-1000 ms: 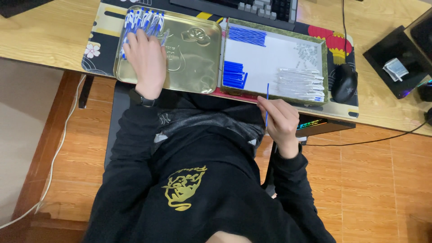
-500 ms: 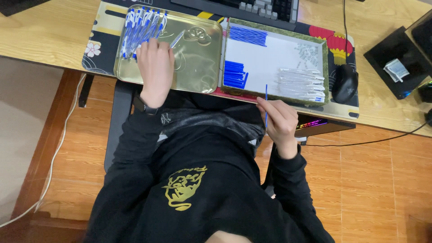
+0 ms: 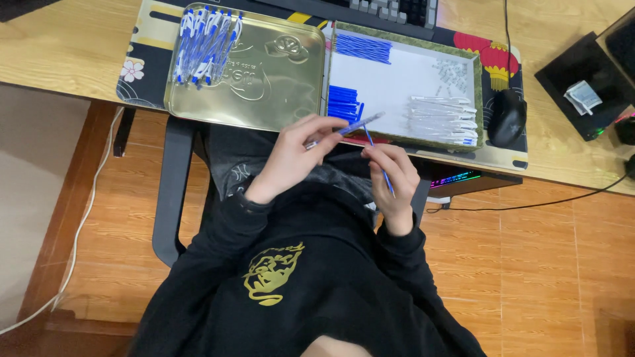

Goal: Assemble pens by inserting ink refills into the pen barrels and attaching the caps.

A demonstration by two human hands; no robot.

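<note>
Pinching a clear pen barrel [image 3: 350, 125], left hand [image 3: 294, 155] meets right hand [image 3: 393, 182] gripping a blue refill [image 3: 378, 158].

Home computer desk used as a small assembly station. Evidence: wooden desktop [image 3: 59, 46], keyboard [image 3: 370, 10], computer mouse [image 3: 506, 118] on a decorated desk mat [image 3: 142, 73], trailing cables, and wood-pattern floor [image 3: 529, 264] beneath a seated person.
</note>
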